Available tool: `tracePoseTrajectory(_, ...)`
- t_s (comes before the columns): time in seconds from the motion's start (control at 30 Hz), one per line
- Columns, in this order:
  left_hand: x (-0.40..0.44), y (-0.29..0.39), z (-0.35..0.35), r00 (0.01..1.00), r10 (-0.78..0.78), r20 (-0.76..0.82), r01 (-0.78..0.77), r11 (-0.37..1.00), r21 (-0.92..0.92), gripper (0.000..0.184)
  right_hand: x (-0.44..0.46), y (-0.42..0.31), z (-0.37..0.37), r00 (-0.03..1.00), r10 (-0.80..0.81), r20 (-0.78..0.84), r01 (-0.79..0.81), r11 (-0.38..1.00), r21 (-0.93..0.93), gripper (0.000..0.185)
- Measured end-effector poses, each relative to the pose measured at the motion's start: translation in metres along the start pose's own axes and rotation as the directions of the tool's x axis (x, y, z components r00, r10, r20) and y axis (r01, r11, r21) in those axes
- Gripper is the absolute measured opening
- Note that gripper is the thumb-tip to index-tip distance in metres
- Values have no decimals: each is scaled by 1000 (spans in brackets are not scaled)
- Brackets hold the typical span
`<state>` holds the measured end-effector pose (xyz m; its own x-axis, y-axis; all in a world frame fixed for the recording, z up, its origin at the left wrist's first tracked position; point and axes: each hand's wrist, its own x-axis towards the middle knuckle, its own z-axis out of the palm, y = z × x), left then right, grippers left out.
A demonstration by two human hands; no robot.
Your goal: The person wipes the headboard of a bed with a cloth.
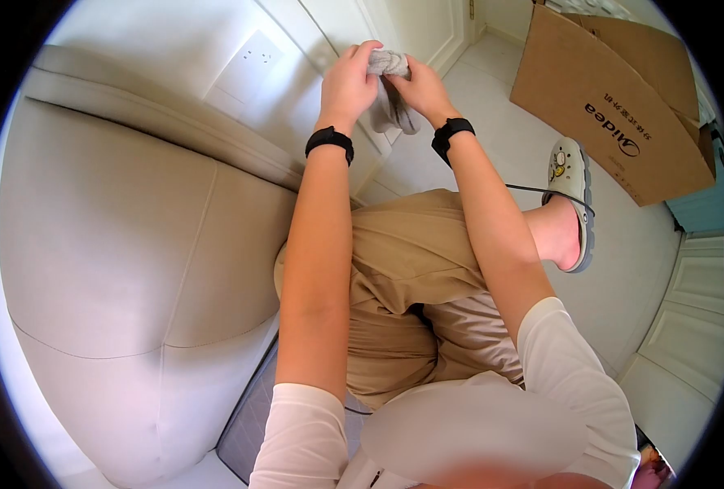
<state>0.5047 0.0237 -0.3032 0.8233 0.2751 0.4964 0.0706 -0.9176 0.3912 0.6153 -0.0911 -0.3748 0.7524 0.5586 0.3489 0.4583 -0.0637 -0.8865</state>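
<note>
Your left hand [349, 88] and right hand [429, 90] are stretched out ahead of you, close together, both pinching the bunched upper edge of a grey sock-like cloth [389, 63]. The cloth is held up between them, its loose end hanging below your fingers. Each wrist wears a black band [329, 145]. Beneath your forearms are your tan trousers [411, 253], and your foot sits in a pale clog [571, 159] on the floor [484, 106], a thin dark cord [533, 189] crossing it. Left of you stands a beige padded seat [117, 244], with a wall socket [260, 55] beyond; to the right, a cardboard box [598, 90] marked "Midea".
</note>
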Motion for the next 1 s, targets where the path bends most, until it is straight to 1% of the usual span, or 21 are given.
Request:
tracePoseTrajectory(0.1, -1, -7, 6, 996, -34, 84, 33, 999, 16, 53, 0, -1, -3, 999, -19, -44, 19, 1000, -14, 33)
tracePoseTrajectory(0.2, 1, -12, 11, 986, -62, 156, 71, 996, -55, 64, 1, -2, -4, 999, 2, -53, -2, 1000, 18, 34)
tracePoseTrajectory(0.3, 1, -17, 16, 981, -92, 168, 120, 979, -164, 78, 3, 0, -2, 992, -7, -122, 12, 999, 40, 36)
tracePoseTrajectory(0.4, 1, -26, 25, 962, -114, 249, 179, 950, -256, 93, 5, 3, -2, 978, -29, -205, 58, 989, 134, 39)
tracePoseTrajectory(0.5, -1, -34, 33, 943, -120, 312, 189, 961, -201, 97, 5, 1, -4, 973, -7, -231, 61, 973, 224, 42)
tracePoseTrajectory(0.6, -2, -29, 29, 923, -129, 363, 227, 943, -245, 93, 5, -3, -6, 980, 19, -200, 28, 972, 232, 43)
tracePoseTrajectory(0.7, 0, -27, 27, 925, -99, 368, 211, 937, -278, 89, 3, -11, -12, 994, 37, -104, -16, 981, 192, 42)
tracePoseTrajectory(0.8, 2, -31, 30, 949, -45, 312, 151, 934, -324, 84, -2, -20, -12, 996, 15, -85, -2, 988, 155, 42)
tracePoseTrajectory(0.9, 1, -28, 21, 936, -158, 315, 220, 960, -171, 74, -1, -19, -8, 996, -8, -94, 24, 985, 171, 41)
tracePoseTrajectory(1.0, -1, -16, 11, 951, -245, 190, 257, 966, -41, 69, 4, -11, -4, 986, -79, -150, 98, 988, 121, 41)
